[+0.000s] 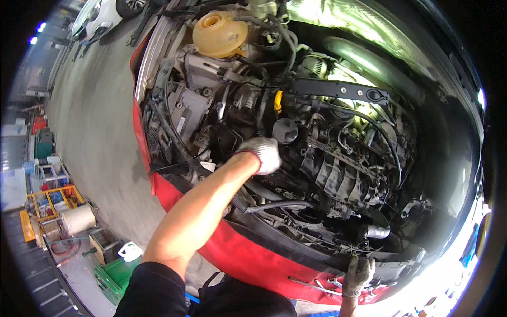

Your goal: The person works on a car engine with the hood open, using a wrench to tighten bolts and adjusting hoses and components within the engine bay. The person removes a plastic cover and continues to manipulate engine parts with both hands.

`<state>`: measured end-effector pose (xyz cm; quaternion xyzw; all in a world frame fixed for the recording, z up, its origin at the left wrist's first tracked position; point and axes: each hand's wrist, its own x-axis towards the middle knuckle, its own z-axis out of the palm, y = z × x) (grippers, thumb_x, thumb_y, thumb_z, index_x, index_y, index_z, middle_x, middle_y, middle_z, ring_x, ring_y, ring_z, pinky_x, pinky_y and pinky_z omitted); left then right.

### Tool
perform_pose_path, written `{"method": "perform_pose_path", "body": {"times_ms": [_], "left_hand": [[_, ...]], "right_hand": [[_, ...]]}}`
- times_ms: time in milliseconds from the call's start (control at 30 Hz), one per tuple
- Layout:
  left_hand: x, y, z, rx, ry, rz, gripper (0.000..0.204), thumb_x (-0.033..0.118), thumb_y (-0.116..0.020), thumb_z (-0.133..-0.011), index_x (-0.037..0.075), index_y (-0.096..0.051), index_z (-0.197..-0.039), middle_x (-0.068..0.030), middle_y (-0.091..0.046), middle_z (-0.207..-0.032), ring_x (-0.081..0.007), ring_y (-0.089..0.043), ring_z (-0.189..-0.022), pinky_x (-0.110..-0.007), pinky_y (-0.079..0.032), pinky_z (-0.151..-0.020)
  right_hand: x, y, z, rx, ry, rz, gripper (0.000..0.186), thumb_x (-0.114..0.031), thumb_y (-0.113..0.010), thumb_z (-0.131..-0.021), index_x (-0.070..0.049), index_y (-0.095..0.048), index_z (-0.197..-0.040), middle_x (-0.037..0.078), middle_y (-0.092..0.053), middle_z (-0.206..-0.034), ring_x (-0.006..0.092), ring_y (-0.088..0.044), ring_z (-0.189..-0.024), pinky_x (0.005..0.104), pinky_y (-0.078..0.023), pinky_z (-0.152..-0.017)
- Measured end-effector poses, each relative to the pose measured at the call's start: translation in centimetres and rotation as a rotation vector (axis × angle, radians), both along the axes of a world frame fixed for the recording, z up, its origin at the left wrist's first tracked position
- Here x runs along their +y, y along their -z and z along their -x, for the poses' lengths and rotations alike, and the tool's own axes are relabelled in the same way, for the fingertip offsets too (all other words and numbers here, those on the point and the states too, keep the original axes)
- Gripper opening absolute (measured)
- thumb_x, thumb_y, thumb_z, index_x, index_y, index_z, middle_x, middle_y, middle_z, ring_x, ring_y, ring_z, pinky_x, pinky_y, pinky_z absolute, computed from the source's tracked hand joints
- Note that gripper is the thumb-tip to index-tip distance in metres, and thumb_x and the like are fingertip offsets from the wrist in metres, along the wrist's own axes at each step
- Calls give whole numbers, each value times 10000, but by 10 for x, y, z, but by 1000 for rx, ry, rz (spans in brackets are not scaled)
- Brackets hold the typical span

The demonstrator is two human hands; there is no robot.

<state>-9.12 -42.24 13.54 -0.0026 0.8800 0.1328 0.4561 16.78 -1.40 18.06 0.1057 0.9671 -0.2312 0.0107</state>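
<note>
Fingers of the gloved left hand [265, 155] curl down beside the engine [338, 174], near a round black cap [285, 130]; whether they grip anything cannot be told. At the black front panel [393, 269], the gloved right hand [359, 277] sits below a silver hose end [377, 231], its fingers bent, their hold unclear. Between the hands runs a dark hose [280, 205]. Metal tools [334, 282] lie on a red cover [232, 252]. Beyond are a yellow handle [278, 101] and an amber tank [219, 36]. One pale label [181, 125] is too small to read.
</note>
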Motion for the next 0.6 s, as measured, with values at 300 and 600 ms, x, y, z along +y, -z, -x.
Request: {"method": "perform_pose_path", "body": {"times_ms": [300,600], "left_hand": [[-27,10,-5,11,219,-185,614,342,-652,-929,45,-536,-1454,-192,-614,-1420,-353,-589,-1312,-390,-472,-1107],[-180,-129,-157,493,-417,0,365,228,-759,-889,71,-694,-1213,-130,-753,-1074,-214,-728,-955,-372,-592,-833]], "right_hand": [[5,5,3,-12,-86,-68,228,-191,-666,-948,-12,-612,-817,172,-570,-838,364,-548,-808,482,-422,-740],[-2,1,1,20,-18,23,256,-141,-664,-967,12,-558,-790,145,-513,-814,300,-504,-763,436,-414,-713]]}}
